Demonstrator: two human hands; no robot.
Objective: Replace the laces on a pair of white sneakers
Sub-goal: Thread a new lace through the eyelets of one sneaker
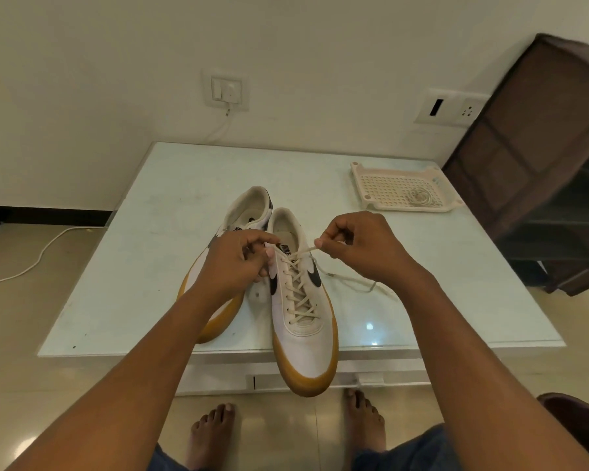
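On the table [170,212], the left shoe [242,215] lay tilted against the right shoe [303,334], whose toe overhung the near edge. The left hand [233,263] reached across the left shoe, fingers curled on the right shoe's top edge by the upper eyelets. The lace [298,290] crossed up the eyelets to the right hand [364,246], which pinched its end taut. Far right sat a tray [364,175] holding a pale coil [420,197].
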